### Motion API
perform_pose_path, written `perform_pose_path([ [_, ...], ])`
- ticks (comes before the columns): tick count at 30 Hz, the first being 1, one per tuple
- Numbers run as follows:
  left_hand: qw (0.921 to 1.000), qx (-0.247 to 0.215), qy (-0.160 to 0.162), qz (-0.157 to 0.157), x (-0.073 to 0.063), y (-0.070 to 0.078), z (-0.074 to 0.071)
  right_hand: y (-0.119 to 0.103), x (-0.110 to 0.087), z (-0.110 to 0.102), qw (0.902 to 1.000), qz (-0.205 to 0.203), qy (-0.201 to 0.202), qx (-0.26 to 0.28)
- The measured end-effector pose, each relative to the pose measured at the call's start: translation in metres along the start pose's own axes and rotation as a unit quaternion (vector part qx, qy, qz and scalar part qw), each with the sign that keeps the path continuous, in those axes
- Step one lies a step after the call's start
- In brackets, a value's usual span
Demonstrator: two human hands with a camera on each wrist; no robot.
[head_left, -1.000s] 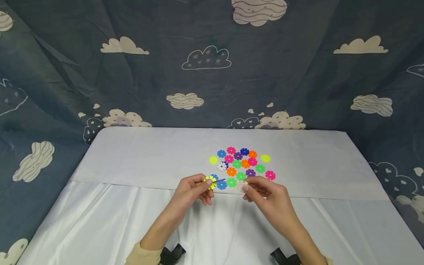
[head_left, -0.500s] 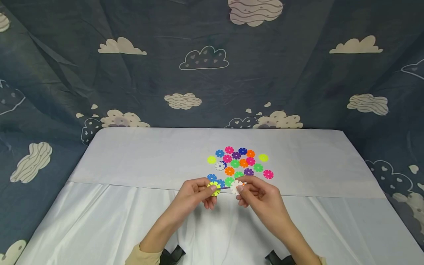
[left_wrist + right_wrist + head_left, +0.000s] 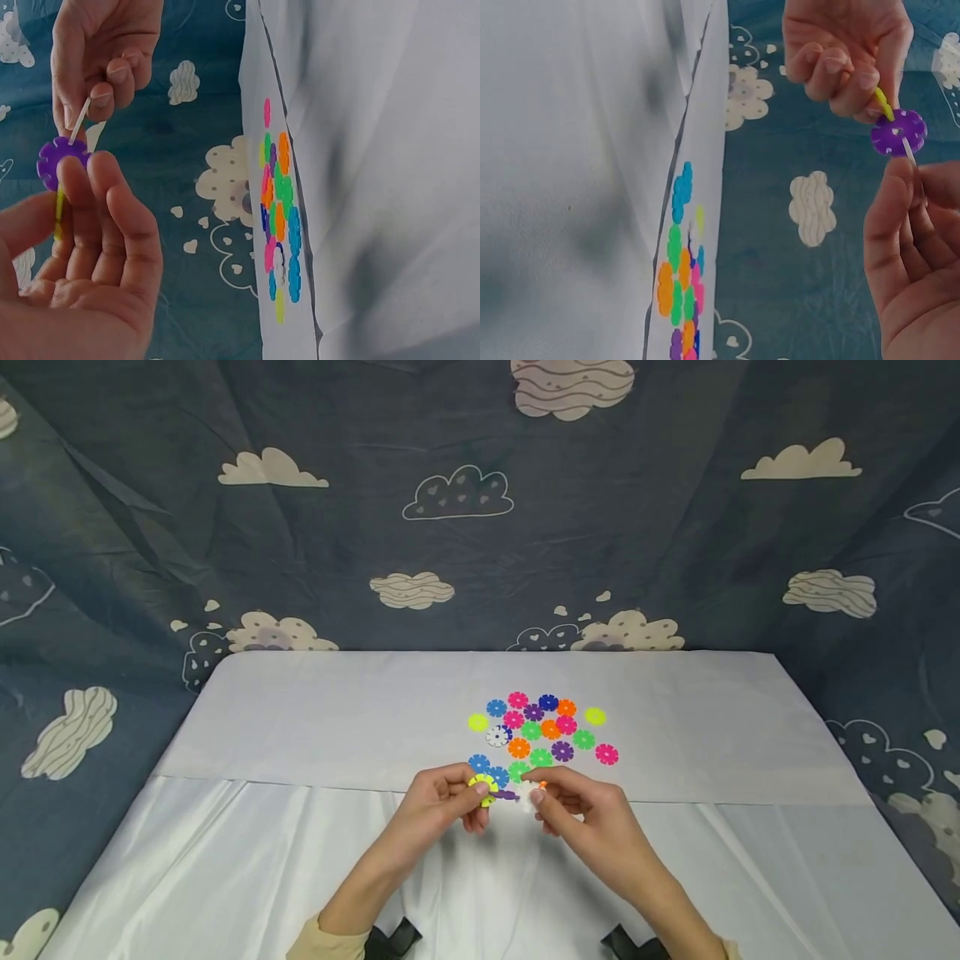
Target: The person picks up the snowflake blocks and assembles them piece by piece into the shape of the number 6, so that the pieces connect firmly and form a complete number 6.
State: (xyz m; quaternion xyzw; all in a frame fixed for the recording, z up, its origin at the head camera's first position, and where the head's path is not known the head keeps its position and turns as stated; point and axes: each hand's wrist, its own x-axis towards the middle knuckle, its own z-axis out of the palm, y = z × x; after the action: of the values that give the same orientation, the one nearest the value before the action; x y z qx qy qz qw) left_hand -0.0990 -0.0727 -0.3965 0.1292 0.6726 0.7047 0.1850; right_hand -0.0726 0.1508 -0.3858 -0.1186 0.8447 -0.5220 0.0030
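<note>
My left hand (image 3: 442,800) pinches a yellow notched disc (image 3: 483,785), a flower-shaped interlocking piece, between thumb and fingers. A purple notched disc (image 3: 52,161) joins the yellow one, set crosswise to it. Opposite, my right hand (image 3: 592,806) pinches a white notched disc (image 3: 527,795). Seen edge-on in the right wrist view, the white disc (image 3: 909,150) meets the purple disc's rim; whether their slots are engaged I cannot tell. A small orange part (image 3: 543,785) shows at the right fingertips, mostly hidden by them.
Several loose notched discs in many colours, such as an orange disc (image 3: 519,748) and a pink disc (image 3: 607,754), lie flat beyond the hands on the white-covered table (image 3: 337,718). A dark cloud-print curtain (image 3: 337,543) hangs behind and at both sides.
My right hand has brought the white disc leftward and slightly down to the purple disc. The left hand has shifted slightly right and down, still holding the yellow disc; the purple disc's angle has changed.
</note>
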Motion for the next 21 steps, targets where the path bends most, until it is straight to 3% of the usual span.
perform_pose_path([
  [8, 0.9999, 0.013, 0.004, 0.010, 0.001, -0.002, 0.000, 0.003, -0.001, 0.007, 0.9970, -0.063, 0.029, -0.034],
  [16, 0.9997, -0.011, -0.010, 0.018, 0.003, -0.009, 0.001, 0.006, 0.000, 0.013, 0.9790, -0.168, 0.080, -0.084],
  [21, 0.9996, -0.022, -0.016, 0.004, 0.004, -0.009, 0.003, 0.008, 0.000, 0.013, 0.9824, -0.157, 0.072, -0.070],
])
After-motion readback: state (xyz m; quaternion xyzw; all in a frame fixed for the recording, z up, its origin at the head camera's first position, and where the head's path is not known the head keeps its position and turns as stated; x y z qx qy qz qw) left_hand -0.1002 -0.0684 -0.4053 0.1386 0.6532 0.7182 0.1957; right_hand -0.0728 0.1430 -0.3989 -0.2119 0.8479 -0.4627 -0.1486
